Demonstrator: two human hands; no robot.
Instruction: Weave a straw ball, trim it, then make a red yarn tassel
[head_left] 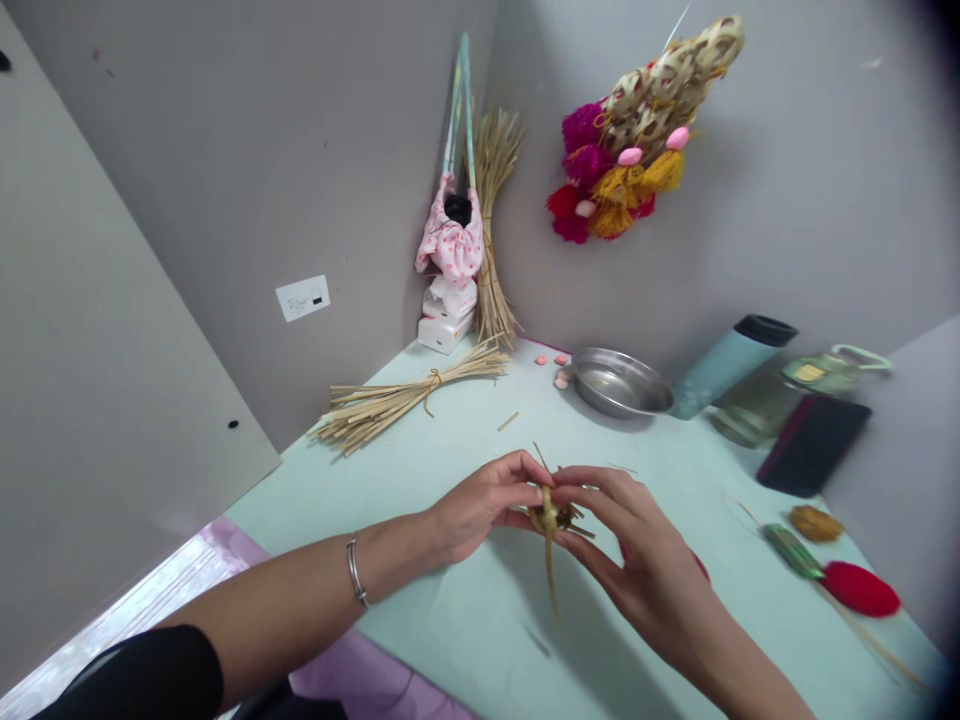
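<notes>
Between both hands is a small woven straw piece [551, 518], with thin strip ends sticking out and one long strip hanging toward me. My left hand [487, 505] pinches its left side with thumb and fingers. From the right, my right hand [626, 525] grips the same piece, fingertips at its top and thumb below. The piece is held just above the pale green tabletop [450, 620]. Something red [701, 566] shows partly from behind my right hand. A tied bundle of straw strips [405, 395] lies beyond my left hand.
A steel bowl [622, 385], a blue tumbler [731, 365], a green bottle [765, 400] and a dark phone [814, 445] stand along the back right. A red tassel [860, 589] lies at right. Tissue packs [448, 315] and upright straw [493, 230] fill the corner; woven decorations [652, 100] hang above.
</notes>
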